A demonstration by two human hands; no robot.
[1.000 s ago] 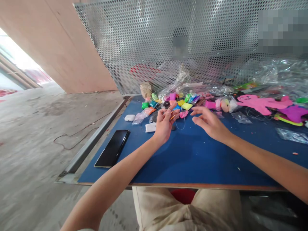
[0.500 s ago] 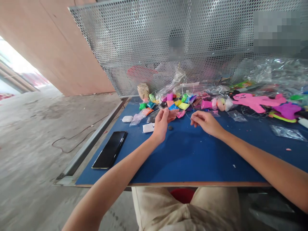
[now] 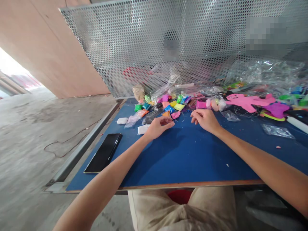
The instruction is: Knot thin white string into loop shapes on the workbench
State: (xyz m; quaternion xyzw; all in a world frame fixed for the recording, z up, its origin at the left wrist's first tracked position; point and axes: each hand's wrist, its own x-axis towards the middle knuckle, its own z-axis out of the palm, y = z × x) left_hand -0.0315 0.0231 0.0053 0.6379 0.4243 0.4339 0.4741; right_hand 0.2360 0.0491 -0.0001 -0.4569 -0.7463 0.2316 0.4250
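My left hand (image 3: 158, 127) is low over the blue table (image 3: 183, 160), palm turned down, with thumb and fingertips brought close together. Whatever lies between them is hidden. Beside its wrist is a small white block (image 3: 143, 129); just beyond its fingers are an orange packet (image 3: 166, 114) and a pink piece (image 3: 175, 115). My right hand (image 3: 205, 120) hovers to the right, fingers curled in toward the thumb, and anything inside is too small to make out. Between the hands, thin clear wire (image 3: 182, 120) loops over the tabletop.
A black phone (image 3: 103, 153) lies at the left edge near a white case (image 3: 122, 120). Colourful clay packets (image 3: 178, 107), a pink figure (image 3: 250, 101) and clear plastic wrapping (image 3: 271, 72) crowd the back. Behind them stands a perforated metal panel (image 3: 144, 35).
My left hand has turned from palm sideways to palm down and lowered to the table. The small dark disc near it is now out of sight. My right hand stays curled.
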